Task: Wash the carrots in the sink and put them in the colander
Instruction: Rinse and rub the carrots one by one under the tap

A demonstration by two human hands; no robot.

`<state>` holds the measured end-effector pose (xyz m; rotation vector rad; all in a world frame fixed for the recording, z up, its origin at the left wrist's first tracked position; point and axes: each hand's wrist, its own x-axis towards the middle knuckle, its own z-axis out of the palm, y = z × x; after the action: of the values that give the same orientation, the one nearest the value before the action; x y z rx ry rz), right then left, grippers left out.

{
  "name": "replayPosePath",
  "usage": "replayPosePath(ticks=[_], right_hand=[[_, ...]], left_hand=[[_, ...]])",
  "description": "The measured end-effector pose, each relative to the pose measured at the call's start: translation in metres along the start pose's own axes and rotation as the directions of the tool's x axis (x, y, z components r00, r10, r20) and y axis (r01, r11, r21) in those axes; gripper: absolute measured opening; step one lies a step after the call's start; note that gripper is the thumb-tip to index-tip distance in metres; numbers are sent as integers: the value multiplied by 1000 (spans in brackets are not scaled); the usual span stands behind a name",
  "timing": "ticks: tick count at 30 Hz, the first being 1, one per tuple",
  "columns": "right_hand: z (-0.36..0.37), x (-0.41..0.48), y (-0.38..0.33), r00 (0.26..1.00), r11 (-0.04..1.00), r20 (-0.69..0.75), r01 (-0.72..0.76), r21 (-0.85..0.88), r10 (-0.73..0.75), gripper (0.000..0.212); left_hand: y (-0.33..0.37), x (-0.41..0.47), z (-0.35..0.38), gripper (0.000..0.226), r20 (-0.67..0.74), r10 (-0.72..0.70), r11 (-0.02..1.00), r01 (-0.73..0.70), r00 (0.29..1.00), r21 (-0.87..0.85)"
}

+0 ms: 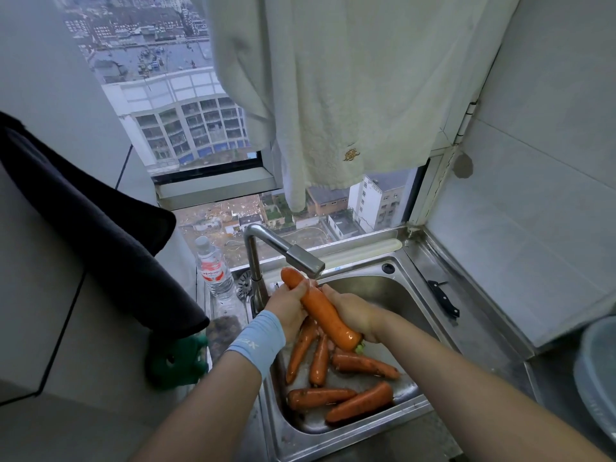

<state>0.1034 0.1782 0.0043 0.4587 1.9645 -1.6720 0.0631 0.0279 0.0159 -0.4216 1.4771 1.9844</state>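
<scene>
A large wet carrot slants over the steel sink, its blunt end just under the tap spout. My left hand grips its upper part. Around its lower end, near the green stub, my right hand is curled. Several more carrots lie in the sink's bottom, some with dirt specks. At the far right edge a pale blue-grey bowl-shaped vessel shows partly; I cannot tell whether it is the colander.
A black-handled knife lies on the steel counter right of the sink. A water bottle and a sink strainer stand left of the tap. A green sponge-like thing sits at the left. A white towel hangs overhead.
</scene>
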Motion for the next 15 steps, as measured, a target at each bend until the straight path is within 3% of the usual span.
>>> replayPosePath(ticks=[3,5,8,11,15], right_hand=[[4,0,-5,999,999,-42,17,37,-16,61],[8,-1,-9,999,997,-1,46,61,-46,59],[10,-4,-10,988,994,117,96,58,-103,39],[10,0,-5,985,990,105,129,54,-134,38],[13,1,-7,994,993,53,96,69,-100,66]], left_hand=[[4,10,3,28,-82,55,992,-46,995,114],[7,13,4,33,-159,58,996,-46,986,78],[5,17,1,35,-207,98,995,-95,973,26],[0,15,-3,28,-101,143,990,-140,985,33],[-3,10,-12,16,81,91,996,-91,993,0]])
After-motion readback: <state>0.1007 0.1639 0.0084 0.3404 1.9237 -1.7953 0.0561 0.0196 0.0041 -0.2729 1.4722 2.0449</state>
